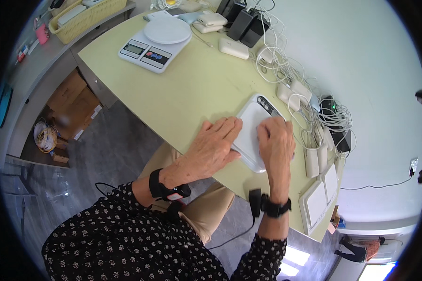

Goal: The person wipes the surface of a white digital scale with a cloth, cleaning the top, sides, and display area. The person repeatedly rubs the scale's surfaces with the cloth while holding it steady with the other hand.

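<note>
A flat white device with rounded corners lies on the table in front of me. A dark panel with round buttons runs along its far end; its exact kind is unclear. My left hand rests along the device's left edge, its fingers stretched out and lying flat, with nothing seen in it. Over the device's right side, my right hand is closed, the fingers curled down against the top. Whatever those fingers may hold is hidden beneath them.
A white kitchen scale with a round plate stands at the far left. White adapters and tangled cables line the wall side. White flat panels lie at the right end. A yellow basket sits on a side shelf. Another person is far off.
</note>
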{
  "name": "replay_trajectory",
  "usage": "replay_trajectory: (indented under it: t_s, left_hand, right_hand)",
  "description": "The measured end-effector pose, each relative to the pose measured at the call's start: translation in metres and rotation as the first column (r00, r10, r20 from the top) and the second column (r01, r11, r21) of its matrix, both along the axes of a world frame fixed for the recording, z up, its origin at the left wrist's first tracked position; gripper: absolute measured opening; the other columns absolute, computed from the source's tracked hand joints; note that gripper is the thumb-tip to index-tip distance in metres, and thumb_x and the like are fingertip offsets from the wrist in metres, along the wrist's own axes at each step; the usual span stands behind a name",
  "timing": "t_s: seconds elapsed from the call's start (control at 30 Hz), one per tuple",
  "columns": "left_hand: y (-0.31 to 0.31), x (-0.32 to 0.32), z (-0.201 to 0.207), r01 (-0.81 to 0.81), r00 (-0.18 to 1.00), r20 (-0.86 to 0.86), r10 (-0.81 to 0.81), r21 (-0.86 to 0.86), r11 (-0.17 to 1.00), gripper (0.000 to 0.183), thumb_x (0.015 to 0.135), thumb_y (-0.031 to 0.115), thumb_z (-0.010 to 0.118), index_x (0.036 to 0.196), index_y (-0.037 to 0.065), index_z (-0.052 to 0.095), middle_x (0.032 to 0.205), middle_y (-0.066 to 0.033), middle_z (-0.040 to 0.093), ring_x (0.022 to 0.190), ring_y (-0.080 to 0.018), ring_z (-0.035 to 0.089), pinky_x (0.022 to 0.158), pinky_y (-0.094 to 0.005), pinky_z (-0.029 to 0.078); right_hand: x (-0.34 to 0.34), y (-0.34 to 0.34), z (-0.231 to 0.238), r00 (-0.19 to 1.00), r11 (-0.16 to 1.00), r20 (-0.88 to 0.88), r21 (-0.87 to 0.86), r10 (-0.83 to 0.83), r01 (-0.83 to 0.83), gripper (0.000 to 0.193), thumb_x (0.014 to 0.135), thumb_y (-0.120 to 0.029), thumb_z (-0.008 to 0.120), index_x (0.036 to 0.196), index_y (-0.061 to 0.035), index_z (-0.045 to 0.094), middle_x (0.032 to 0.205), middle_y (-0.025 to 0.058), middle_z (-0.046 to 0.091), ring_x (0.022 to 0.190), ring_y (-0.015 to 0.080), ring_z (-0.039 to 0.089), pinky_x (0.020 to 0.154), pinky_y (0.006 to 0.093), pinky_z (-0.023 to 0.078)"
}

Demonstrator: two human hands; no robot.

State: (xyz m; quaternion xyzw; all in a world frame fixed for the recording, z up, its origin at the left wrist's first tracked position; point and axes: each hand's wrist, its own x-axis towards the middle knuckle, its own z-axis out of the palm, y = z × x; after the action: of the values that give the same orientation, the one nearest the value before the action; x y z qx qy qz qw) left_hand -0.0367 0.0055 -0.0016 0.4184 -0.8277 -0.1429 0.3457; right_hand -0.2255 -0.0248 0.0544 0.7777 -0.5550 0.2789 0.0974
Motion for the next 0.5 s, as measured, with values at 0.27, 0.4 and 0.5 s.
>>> replay_trajectory:
  t_s: [0.27, 0.4, 0.5]
  left_hand:
    - [0.002, -0.006, -0.005, -0.105, 0.991, -0.081, 0.109, 0.051, 0.993, 0.091, 0.088, 0.030, 0.079, 0.155, -0.009, 0.033, 0.151, -0.0243, 0.046, 0.136, -0.0374, 0.047, 0.105, -0.0472, 0.038]
    - [-0.001, -0.003, -0.006, -0.077, 0.996, -0.032, 0.080, 0.073, 0.994, 0.094, 0.084, 0.034, 0.082, 0.153, -0.009, 0.036, 0.149, -0.0242, 0.047, 0.137, -0.0375, 0.046, 0.105, -0.0477, 0.038]
    - [-0.002, -0.001, -0.005, -0.042, 0.998, -0.051, 0.047, 0.099, 0.994, 0.091, 0.081, 0.034, 0.084, 0.149, -0.008, 0.041, 0.146, -0.0233, 0.049, 0.137, -0.0371, 0.046, 0.105, -0.0469, 0.038]
  right_hand:
    - [0.004, 0.024, 0.003, 0.977, 0.975, 0.070, 0.080, 0.201, -0.206, 0.013, 0.080, 0.002, 0.074, 0.092, -0.0050, 0.076, 0.103, 0.0096, 0.072, 0.090, 0.0327, 0.062, 0.077, 0.0431, 0.054]
    - [0.012, 0.042, 0.014, 0.913, 0.887, 0.128, 0.216, 0.389, -0.408, 0.020, 0.078, 0.002, 0.076, 0.097, -0.0028, 0.074, 0.106, 0.0110, 0.070, 0.098, 0.0344, 0.064, 0.085, 0.0435, 0.055]
    - [0.014, 0.020, 0.011, 0.920, 0.907, 0.111, 0.158, 0.376, -0.390, 0.025, 0.079, 0.002, 0.076, 0.103, -0.0015, 0.072, 0.111, 0.0133, 0.069, 0.100, 0.0363, 0.064, 0.087, 0.0444, 0.054]
